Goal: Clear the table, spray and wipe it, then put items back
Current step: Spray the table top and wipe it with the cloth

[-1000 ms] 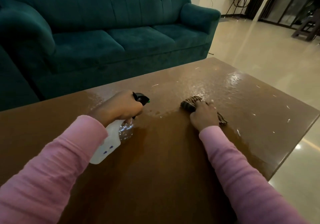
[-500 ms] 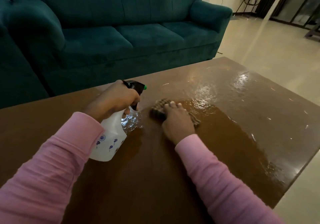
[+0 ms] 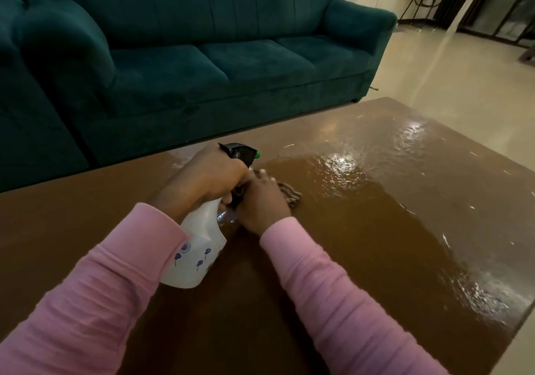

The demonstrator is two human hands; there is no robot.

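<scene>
The clearing step is looking finished, judging by the tabletop (image 3: 390,253), where nothing is showing except the spray bottle (image 3: 199,250) and the cloth (image 3: 291,195). Spraying is looking largely done too: a wet sheen is lying across the far and right-hand parts of the wood, while the near left part is looking dull and dry. Wiping is under way.

The right hand (image 3: 262,202) is pressing down on the dark cloth near the middle of the tabletop, its grip lying open and flat over the fabric. The left hand (image 3: 207,177) is holding the bottle just beside it, its grip clamped round the neck under the black trigger head. The bottle is tilting above the wood.

Wiping the rest of the surface and bringing the items back are probably what is left. The items themselves are not showing anywhere.

The white bottle is carrying small purple balloon-like prints. No brand or readable writing is showing.
</scene>
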